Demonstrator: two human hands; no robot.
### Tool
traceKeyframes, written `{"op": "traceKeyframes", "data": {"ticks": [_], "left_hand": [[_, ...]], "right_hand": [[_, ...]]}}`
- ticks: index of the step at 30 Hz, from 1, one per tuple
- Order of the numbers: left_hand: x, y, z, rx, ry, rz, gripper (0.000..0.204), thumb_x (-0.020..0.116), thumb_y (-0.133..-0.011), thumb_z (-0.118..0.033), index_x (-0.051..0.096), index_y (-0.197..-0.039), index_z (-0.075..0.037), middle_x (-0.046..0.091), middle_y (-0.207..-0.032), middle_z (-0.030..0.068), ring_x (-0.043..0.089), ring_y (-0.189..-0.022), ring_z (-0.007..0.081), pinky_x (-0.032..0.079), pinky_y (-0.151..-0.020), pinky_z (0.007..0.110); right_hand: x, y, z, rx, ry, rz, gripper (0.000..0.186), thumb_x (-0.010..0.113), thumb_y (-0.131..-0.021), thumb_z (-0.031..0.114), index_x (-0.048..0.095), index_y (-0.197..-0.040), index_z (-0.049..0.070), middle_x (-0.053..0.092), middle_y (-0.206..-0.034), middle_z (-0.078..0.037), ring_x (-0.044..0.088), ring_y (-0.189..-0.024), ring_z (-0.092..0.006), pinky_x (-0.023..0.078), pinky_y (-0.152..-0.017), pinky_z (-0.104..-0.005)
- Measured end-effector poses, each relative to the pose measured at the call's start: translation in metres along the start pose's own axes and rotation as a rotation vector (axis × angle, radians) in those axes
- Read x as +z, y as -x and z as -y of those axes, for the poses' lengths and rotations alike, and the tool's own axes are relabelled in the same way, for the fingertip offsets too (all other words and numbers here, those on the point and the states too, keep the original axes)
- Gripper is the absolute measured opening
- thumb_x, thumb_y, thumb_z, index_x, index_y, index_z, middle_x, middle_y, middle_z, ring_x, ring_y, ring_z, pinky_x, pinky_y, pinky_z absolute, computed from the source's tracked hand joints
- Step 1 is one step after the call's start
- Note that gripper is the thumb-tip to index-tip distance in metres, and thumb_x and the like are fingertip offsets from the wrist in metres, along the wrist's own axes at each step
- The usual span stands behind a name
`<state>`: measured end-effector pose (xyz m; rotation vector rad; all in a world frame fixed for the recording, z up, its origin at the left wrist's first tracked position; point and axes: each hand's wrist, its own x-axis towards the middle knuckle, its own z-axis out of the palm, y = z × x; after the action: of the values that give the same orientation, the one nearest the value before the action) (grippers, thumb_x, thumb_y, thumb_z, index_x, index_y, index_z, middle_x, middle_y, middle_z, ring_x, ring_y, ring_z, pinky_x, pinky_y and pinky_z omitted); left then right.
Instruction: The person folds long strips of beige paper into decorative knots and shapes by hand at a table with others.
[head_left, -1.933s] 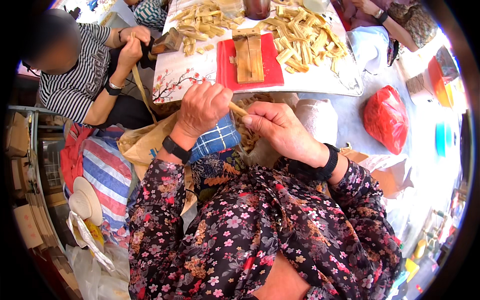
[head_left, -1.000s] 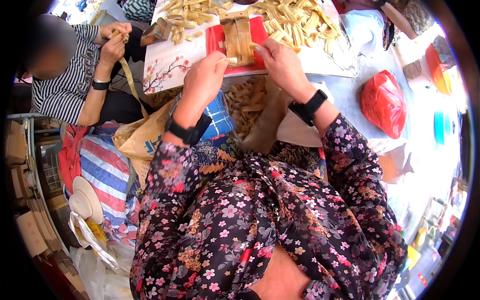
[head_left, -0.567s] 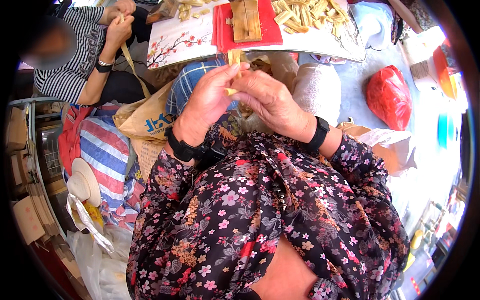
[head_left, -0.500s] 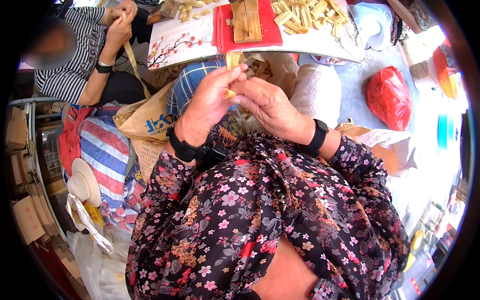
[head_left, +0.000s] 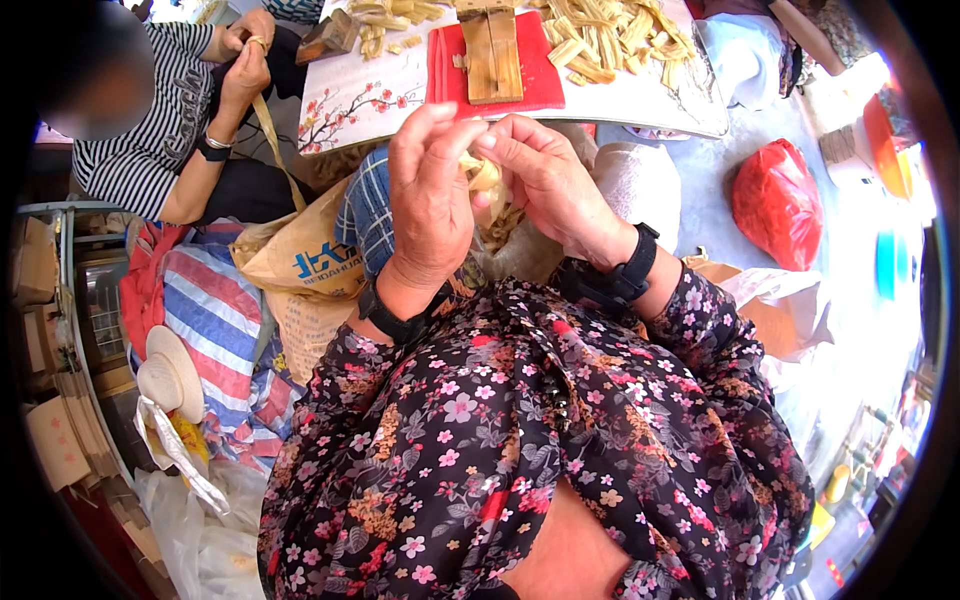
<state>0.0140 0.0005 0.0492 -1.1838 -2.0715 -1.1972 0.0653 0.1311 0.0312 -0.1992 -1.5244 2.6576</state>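
Note:
Above my lap, just short of the table edge, my left hand (head_left: 435, 195) and my right hand (head_left: 553, 185) work close together on a pale yellow, flat, pliable strip (head_left: 483, 175). The strip looks bent or looped between them. My right thumb and index finger pinch its upper end. The left fingers are curled around its other side, and they partly hide it. Beyond my hands a wooden block with a slot down its middle (head_left: 494, 60) lies on a red cloth (head_left: 545, 75).
On the white flower-patterned table (head_left: 340, 85) lie a heap of folded yellow strips (head_left: 620, 45) and a small wooden block (head_left: 328, 38). At left a co-worker (head_left: 160, 120) in stripes handles a long strip (head_left: 268, 140). A paper sack (head_left: 300, 255) and red bag (head_left: 778, 205) stand on either side.
The strip has gone from a flat piece standing up past my fingertips to a bent shape between my hands. My left hand has turned, fingers raised; the right has shifted slightly right.

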Motion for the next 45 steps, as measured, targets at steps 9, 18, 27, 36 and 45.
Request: {"op": "traceKeyframes", "data": {"ticks": [9, 18, 27, 36, 45], "left_hand": [[-0.007, -0.012, -0.002, -0.392, 0.367, 0.216, 0.015, 0.047, -0.09, 0.003, 0.056, -0.101, -0.002, 0.061, -0.094, 0.0076, 0.058, -0.088, 0.0128, 0.047, -0.076, 0.028], [-0.014, -0.02, 0.006, -0.53, 0.702, 0.251, 0.015, 0.048, -0.095, -0.007, 0.055, -0.105, 0.002, 0.062, -0.089, 0.0036, 0.057, -0.083, 0.008, 0.045, -0.075, 0.022], [-0.01, -0.015, -0.006, -0.452, 0.468, 0.187, 0.015, 0.057, -0.091, -0.007, 0.061, -0.103, 0.002, 0.065, -0.078, 0.0045, 0.06, -0.068, 0.0089, 0.049, -0.064, 0.022], [-0.024, -0.019, 0.025, -0.524, 0.49, 0.16, 0.016, 0.062, -0.086, -0.008, 0.061, -0.099, 0.002, 0.064, -0.081, 0.0037, 0.06, -0.075, 0.0099, 0.049, -0.07, 0.022], [-0.016, -0.014, -0.015, -0.099, -0.15, 0.642, 0.045, 0.077, -0.065, -0.02, 0.054, -0.099, -0.003, 0.059, -0.091, 0.0116, 0.058, -0.085, 0.0312, 0.043, -0.072, 0.043]], "right_hand": [[-0.005, 0.012, 0.024, -0.554, 0.852, 0.13, 0.02, 0.054, -0.093, 0.022, 0.053, -0.096, 0.003, 0.059, -0.068, -0.012, 0.061, -0.058, -0.0269, 0.044, -0.051, -0.0363], [-0.004, 0.018, 0.047, -0.021, 0.205, 0.224, 0.022, 0.06, -0.091, 0.016, 0.065, -0.107, 0.002, 0.061, -0.077, 0.004, 0.051, -0.067, -0.003, 0.042, -0.058, -0.0191], [-0.004, 0.008, 0.027, -0.17, 0.077, 0.139, 0.01, 0.054, -0.095, 0.016, 0.051, -0.099, 0.007, 0.052, -0.077, 0.004, 0.045, -0.062, -0.0023, 0.037, -0.053, -0.0161], [-0.037, 0.015, 0.034, 0.028, 0.084, 0.02, 0.042, 0.035, -0.098, 0.046, 0.051, -0.093, 0.008, 0.043, -0.067, 0.006, 0.035, -0.058, -0.0036, 0.026, -0.052, -0.0178], [-0.016, 0.013, 0.009, 0.066, 0.267, 0.203, 0.007, 0.052, -0.094, 0.009, 0.05, -0.092, 0.003, 0.051, -0.079, 0.003, 0.047, -0.073, -0.0046, 0.043, -0.061, -0.021]]}}
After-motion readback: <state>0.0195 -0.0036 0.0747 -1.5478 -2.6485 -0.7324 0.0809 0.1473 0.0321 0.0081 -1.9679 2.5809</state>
